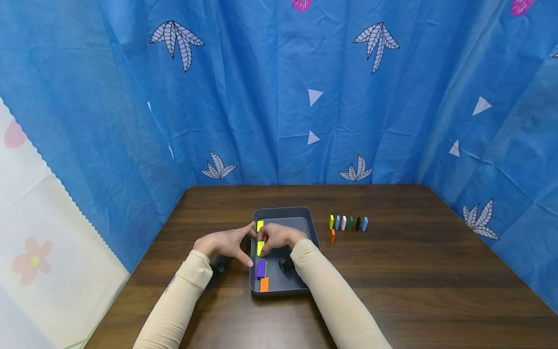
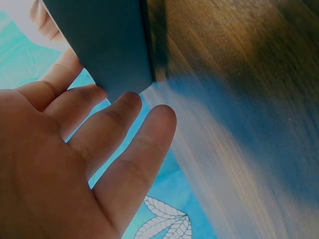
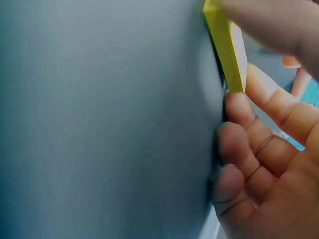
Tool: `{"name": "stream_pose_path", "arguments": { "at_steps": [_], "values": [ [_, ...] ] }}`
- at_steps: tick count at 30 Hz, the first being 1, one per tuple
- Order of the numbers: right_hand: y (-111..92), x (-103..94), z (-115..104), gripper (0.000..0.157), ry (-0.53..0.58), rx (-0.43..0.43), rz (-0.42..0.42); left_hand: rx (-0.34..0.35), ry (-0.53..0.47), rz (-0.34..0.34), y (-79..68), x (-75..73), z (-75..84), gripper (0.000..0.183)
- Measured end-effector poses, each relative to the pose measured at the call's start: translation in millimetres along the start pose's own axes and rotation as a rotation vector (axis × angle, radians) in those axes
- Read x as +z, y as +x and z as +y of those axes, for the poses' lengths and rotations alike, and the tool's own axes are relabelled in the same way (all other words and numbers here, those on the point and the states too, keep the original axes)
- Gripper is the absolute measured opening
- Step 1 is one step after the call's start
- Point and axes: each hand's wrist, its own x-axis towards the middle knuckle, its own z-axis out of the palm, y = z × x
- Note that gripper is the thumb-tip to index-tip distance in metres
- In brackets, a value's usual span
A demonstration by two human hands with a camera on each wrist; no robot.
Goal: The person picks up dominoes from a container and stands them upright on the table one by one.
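Note:
My right hand (image 1: 279, 236) is inside the dark grey tray (image 1: 308, 219), pinching a yellow block (image 1: 260, 248) between thumb and index finger. The right wrist view shows that yellow block (image 3: 227, 52) close up, its top end partly hidden by the thumb. My left hand (image 1: 227, 242) spreads thumb and fingers at the tray's left wall, holding nothing. In the left wrist view its fingers lie straight beside the tray's outer side (image 2: 112, 45). Along the tray's left side are another yellow block (image 1: 260, 225), a purple block (image 1: 261, 269) with a thin green edge beside it, and an orange block (image 1: 264, 284).
Right of the tray, several small blocks stand in a row on the brown wooden table (image 1: 405, 252), among them a white block (image 1: 344, 223) and a black block (image 1: 358, 223). An orange block (image 1: 333, 236) stands in front of the row. A blue curtain (image 1: 279, 97) hangs behind.

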Motion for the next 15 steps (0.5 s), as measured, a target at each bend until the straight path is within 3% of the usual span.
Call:
{"name": "stream_pose_path", "arguments": {
  "at_steps": [6,11,15],
  "values": [
    [-1.4,1.9,-0.6,0.026,0.050,0.005,0.017,-0.011,-0.001,-0.006,-0.4,1.0,-0.9,0.125],
    [-1.0,2.6,-0.4,0.042,0.043,0.021,0.020,-0.025,-0.021,-0.002,0.0,1.2,-1.1,0.126],
    [-0.7,2.1,-0.7,0.037,0.043,0.023,0.029,-0.011,-0.005,0.006,0.6,0.3,-1.0,0.126]
  ]
}}
